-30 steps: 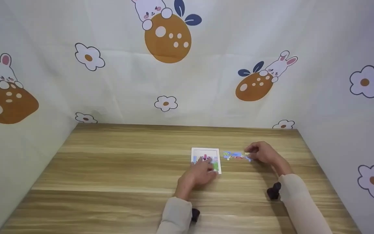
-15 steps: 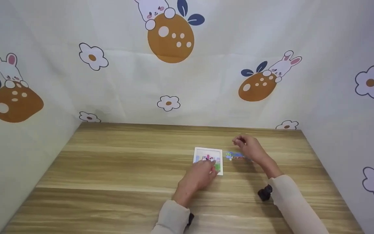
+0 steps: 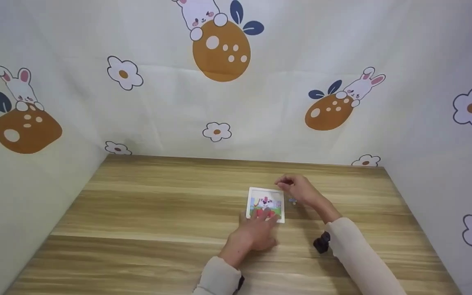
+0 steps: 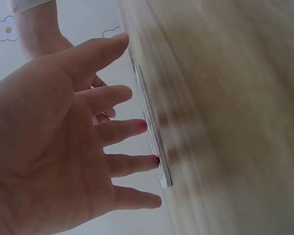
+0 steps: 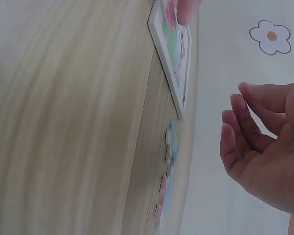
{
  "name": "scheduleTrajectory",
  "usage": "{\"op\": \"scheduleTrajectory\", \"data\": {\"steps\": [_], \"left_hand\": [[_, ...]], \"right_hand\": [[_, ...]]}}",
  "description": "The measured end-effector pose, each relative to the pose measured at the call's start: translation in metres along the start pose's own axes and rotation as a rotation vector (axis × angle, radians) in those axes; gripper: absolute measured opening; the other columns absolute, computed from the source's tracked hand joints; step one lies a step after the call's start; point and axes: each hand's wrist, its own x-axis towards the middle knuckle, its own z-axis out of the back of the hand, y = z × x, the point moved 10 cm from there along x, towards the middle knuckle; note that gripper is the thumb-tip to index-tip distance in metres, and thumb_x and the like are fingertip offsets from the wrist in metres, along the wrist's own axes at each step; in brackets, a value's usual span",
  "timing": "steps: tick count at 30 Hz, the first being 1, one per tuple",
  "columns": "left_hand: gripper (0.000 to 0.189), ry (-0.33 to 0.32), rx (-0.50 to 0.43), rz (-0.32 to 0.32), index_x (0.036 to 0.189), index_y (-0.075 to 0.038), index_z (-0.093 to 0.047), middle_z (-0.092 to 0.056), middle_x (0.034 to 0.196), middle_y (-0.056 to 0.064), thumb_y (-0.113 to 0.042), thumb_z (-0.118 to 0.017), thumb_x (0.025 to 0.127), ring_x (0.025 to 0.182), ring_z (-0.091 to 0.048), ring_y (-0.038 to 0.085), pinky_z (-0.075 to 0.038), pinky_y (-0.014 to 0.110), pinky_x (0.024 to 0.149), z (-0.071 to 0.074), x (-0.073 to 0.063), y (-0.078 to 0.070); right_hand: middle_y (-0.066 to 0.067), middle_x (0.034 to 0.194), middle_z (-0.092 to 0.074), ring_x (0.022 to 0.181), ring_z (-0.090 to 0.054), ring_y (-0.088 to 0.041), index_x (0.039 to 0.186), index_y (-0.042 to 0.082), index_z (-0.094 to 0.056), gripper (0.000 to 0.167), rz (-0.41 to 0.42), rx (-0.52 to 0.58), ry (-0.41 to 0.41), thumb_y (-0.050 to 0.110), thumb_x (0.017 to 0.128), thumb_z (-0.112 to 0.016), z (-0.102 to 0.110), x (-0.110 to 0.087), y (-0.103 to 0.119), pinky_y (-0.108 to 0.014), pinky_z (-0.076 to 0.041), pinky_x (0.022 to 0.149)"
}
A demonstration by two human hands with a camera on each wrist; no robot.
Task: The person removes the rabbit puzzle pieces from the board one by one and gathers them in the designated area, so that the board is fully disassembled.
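A jigsaw puzzle (image 3: 265,201) in a white square tray lies on the table, showing a cartoon animal with red on it. My left hand (image 3: 256,234) reaches over its near edge, fingers spread; in the left wrist view the straight fingertips (image 4: 149,160) meet the tray's edge (image 4: 152,128). Just past the tray's far right corner hovers my right hand (image 3: 301,191). Its fingers are loosely bent, the thumb close to the index fingertip, with nothing visible between them. Under it, a loose puzzle piece (image 3: 293,200) shows beside the tray; the right wrist view shows several pieces (image 5: 171,142) lying in a row.
The wood-grain table (image 3: 158,205) stretches to both sides. A pale cloth wall (image 3: 170,102) printed with rabbits, oranges and flowers encloses its back and sides. Dark wrist cameras, one being the right camera (image 3: 322,242), sit by the sleeves.
My right hand has lifted off the loose pieces and moved left toward the tray's far corner. My left hand has drawn back and spread its fingers, uncovering more of the picture.
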Motion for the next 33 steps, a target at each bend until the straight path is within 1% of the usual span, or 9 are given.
{"op": "scheduleTrajectory", "data": {"steps": [3, 10, 12, 15, 19, 21, 25, 28, 33], "left_hand": [[0.07, 0.025, 0.004, 0.018, 0.155, -0.026, -0.038, -0.029, 0.166, 0.003, -0.045, -0.065, 0.093, 0.155, -0.023, 0.035, -0.022, 0.067, 0.119, -0.002, 0.001, 0.001], [0.075, 0.087, -0.064, 0.047, 0.157, -0.023, -0.035, -0.023, 0.168, 0.003, -0.044, -0.068, 0.092, 0.157, -0.015, 0.034, -0.018, 0.059, 0.125, -0.006, 0.001, 0.001], [0.075, 0.099, -0.08, 0.051, 0.157, -0.024, -0.034, -0.022, 0.169, 0.003, -0.043, -0.067, 0.092, 0.157, -0.013, 0.034, -0.016, 0.059, 0.125, -0.006, 0.001, 0.002], [0.075, 0.113, -0.09, 0.046, 0.158, -0.025, -0.033, -0.021, 0.169, 0.003, -0.043, -0.067, 0.093, 0.157, -0.012, 0.034, -0.015, 0.058, 0.126, -0.007, 0.0, 0.004], [0.075, 0.121, -0.103, 0.027, 0.157, -0.024, -0.034, -0.021, 0.169, 0.003, -0.041, -0.067, 0.092, 0.157, -0.012, 0.034, -0.014, 0.056, 0.127, -0.008, -0.001, 0.006], [0.075, 0.124, -0.107, 0.019, 0.157, -0.024, -0.034, -0.021, 0.169, 0.003, -0.041, -0.067, 0.092, 0.157, -0.013, 0.034, -0.015, 0.056, 0.127, -0.008, -0.001, 0.006], [0.075, 0.126, -0.101, 0.014, 0.157, -0.024, -0.034, -0.02, 0.169, 0.003, -0.042, -0.067, 0.093, 0.157, -0.013, 0.034, -0.016, 0.056, 0.127, -0.009, -0.002, 0.006], [0.077, 0.117, -0.081, 0.021, 0.157, -0.025, -0.034, -0.021, 0.169, 0.001, -0.043, -0.068, 0.091, 0.157, -0.014, 0.033, -0.018, 0.056, 0.126, -0.009, -0.002, 0.007], [0.079, 0.104, -0.064, 0.028, 0.157, -0.027, -0.034, -0.022, 0.169, 0.0, -0.044, -0.07, 0.089, 0.157, -0.014, 0.033, -0.018, 0.056, 0.126, -0.007, -0.002, 0.007]], "right_hand": [[-0.015, 0.116, -0.071, 0.106, -0.065, -0.025, 0.116, 0.002, -0.07, 0.023, 0.002, 0.006, 0.014, 0.014, 0.102, -0.056, -0.009, 0.004, 0.003, -0.035, -0.055, 0.089], [-0.011, 0.116, -0.071, 0.109, -0.064, -0.023, 0.117, 0.005, -0.07, 0.022, -0.032, 0.067, 0.052, 0.013, 0.1, -0.059, -0.032, 0.011, 0.004, -0.038, -0.053, 0.097], [-0.011, 0.114, -0.071, 0.106, -0.065, -0.022, 0.116, 0.006, -0.071, 0.021, -0.036, 0.084, 0.058, 0.013, 0.099, -0.061, -0.036, 0.012, 0.005, -0.037, -0.053, 0.096], [-0.009, 0.11, -0.072, 0.099, -0.064, -0.019, 0.113, 0.006, -0.073, 0.019, -0.047, 0.087, 0.07, 0.013, 0.098, -0.064, -0.043, 0.015, 0.005, -0.033, -0.053, 0.091], [-0.009, 0.104, -0.073, 0.091, -0.063, -0.015, 0.109, 0.005, -0.075, 0.017, -0.063, 0.085, 0.1, 0.01, 0.095, -0.067, -0.052, 0.018, 0.003, -0.027, -0.053, 0.084], [-0.009, 0.103, -0.073, 0.089, -0.063, -0.014, 0.107, 0.003, -0.075, 0.015, -0.066, 0.084, 0.113, 0.008, 0.093, -0.069, -0.056, 0.018, 0.002, -0.026, -0.054, 0.082], [-0.009, 0.102, -0.074, 0.088, -0.063, -0.013, 0.104, 0.003, -0.076, 0.014, -0.069, 0.067, 0.135, 0.004, 0.091, -0.07, -0.061, 0.018, 0.001, -0.027, -0.054, 0.082], [-0.011, 0.104, -0.075, 0.09, -0.065, -0.014, 0.105, 0.001, -0.076, 0.015, -0.069, 0.065, 0.158, 0.003, 0.091, -0.07, -0.063, 0.017, 0.001, -0.028, -0.057, 0.084], [-0.015, 0.103, -0.075, 0.087, -0.065, -0.013, 0.105, -0.002, -0.075, 0.016, -0.047, 0.078, 0.177, 0.0, 0.09, -0.07, -0.063, 0.016, 0.005, -0.027, -0.058, 0.081]]}}
